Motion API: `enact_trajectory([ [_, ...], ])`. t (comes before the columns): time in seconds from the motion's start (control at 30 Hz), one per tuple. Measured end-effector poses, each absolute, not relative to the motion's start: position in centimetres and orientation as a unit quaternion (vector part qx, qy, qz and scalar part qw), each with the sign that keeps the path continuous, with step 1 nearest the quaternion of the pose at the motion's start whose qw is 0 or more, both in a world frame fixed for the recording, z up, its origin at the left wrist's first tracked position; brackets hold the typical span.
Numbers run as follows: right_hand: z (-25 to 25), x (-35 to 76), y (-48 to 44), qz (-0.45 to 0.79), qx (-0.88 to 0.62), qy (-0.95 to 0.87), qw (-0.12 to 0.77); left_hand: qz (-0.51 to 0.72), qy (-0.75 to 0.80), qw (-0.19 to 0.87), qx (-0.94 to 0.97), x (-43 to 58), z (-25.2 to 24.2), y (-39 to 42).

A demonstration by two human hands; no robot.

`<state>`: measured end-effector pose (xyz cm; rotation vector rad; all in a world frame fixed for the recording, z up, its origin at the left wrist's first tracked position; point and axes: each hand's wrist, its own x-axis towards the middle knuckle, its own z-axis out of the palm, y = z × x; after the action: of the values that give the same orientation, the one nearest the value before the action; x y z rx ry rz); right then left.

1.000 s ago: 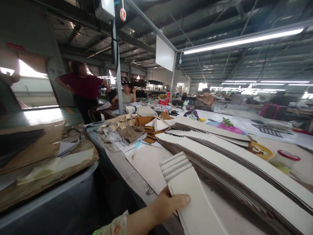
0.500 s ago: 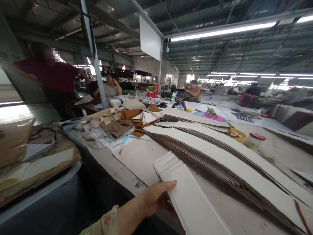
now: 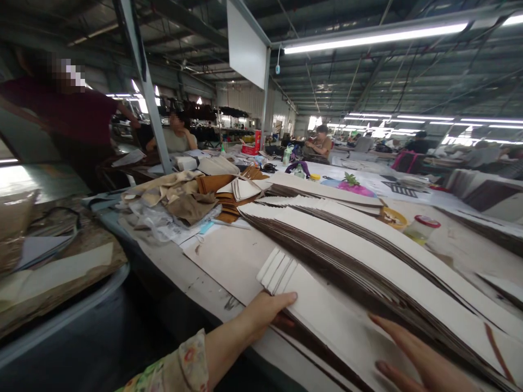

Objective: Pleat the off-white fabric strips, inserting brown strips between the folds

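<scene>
My left hand point(image 3: 267, 311) is closed on the left edge of a small stack of long white strips point(image 3: 304, 296), thumb on top and fingers underneath. At the far end the strips are fanned into several steps. My right hand point(image 3: 412, 354) is at the lower right, fingers apart, over the near part of the same strips; whether it touches them I cannot tell. Just beyond lies a large fanned stack of long white strips with dark brown edges point(image 3: 339, 247), and another such stack point(image 3: 392, 239) runs beside it.
Brown and beige scraps point(image 3: 175, 198) lie with clear plastic at the table's left end. Farther right are a yellow dish point(image 3: 394, 218) and a red-lidded jar point(image 3: 425, 228). A dark bin point(image 3: 77, 321) stands left of the table point(image 3: 216, 256). Several people sit or stand beyond.
My right hand has come into view at the lower right, over the strips. The strips' far end is fanned wider and lies a little lower. The view has shifted slightly.
</scene>
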<state>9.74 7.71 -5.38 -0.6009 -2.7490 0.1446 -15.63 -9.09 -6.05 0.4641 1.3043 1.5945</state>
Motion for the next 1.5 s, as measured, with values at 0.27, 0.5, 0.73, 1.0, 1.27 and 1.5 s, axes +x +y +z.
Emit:
enact_trajectory([
  [0.27, -6.0, -0.2, 2.2, 0.057, -0.197, -0.977, 0.065, 0.559, 0.609, 0.494, 0.269, -17.2, -6.0, -9.6],
  [0.5, -7.4, 0.0, 2.7, 0.053, -0.196, -0.975, 0.092, 0.493, 0.762, 0.103, 0.407, -23.3, -5.8, -12.5],
  [0.73, -7.5, 0.1, 2.6, 0.023, -0.168, -0.979, 0.115, 0.388, 0.704, 0.095, 0.587, -20.6, -6.3, -12.8],
  [1.0, -6.9, 0.2, 2.6, -0.002, -0.108, -0.982, 0.155, 0.39, 0.711, 0.091, 0.578, -20.5, -6.9, -12.6],
  [1.27, -7.3, 0.1, 1.1, -0.092, -0.046, -0.98, 0.172, 0.36, 0.715, 0.026, 0.599, -18.8, -7.1, -12.1],
  [1.5, -6.9, 0.3, 1.1, -0.089, -0.02, -0.984, 0.154, 0.317, 0.729, 0.019, 0.606, -18.7, -7.1, -12.1],
])
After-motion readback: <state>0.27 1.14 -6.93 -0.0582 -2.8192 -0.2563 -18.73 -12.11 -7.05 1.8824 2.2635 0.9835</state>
